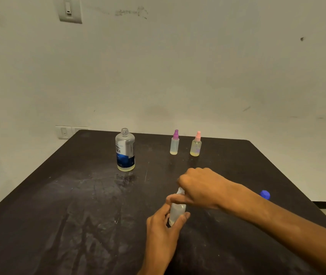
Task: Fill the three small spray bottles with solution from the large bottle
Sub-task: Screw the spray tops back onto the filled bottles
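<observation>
The large clear bottle (125, 150) with a blue and white label stands uncapped at the back of the dark table (59, 205); only a little liquid shows at its bottom. To its right stand two small spray bottles, one with a purple top (174, 142) and one with a pink top (196, 144), both capped. A third small frosted bottle (176, 211) stands nearer me. My left hand (163, 231) grips its body. My right hand (200, 187) is closed over its top, hiding the sprayer head.
A blue cap (265, 194) lies near the table's right edge, behind my right forearm. The tabletop is scuffed with pale streaks. A white wall rises just behind the table, with switch plates (65, 132) at the left corner.
</observation>
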